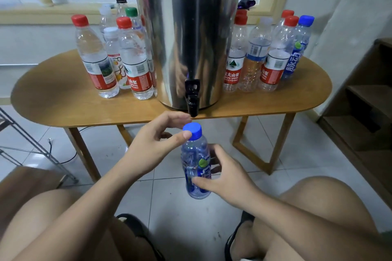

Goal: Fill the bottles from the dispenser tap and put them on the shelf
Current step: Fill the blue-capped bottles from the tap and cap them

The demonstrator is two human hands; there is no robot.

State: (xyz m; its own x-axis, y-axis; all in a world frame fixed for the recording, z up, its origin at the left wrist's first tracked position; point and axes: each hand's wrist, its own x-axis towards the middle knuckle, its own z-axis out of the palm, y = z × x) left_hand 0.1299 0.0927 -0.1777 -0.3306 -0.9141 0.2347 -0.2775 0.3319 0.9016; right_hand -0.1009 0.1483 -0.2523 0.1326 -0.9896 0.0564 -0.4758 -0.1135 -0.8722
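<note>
A clear blue-labelled bottle with a blue cap is held upright just below the black tap of the steel dispenser. My right hand grips the bottle's body from the right. My left hand pinches the cap, thumb on its near side and fingers curled behind it. Water fills the bottle. Several water-filled bottles stand left of the dispenser on the wooden table. Several empty-looking bottles stand to its right.
A wooden shelf unit stands at the right against the wall. A metal rack is at the left over the tiled floor. My knees fill the lower corners. A windowsill runs behind the table.
</note>
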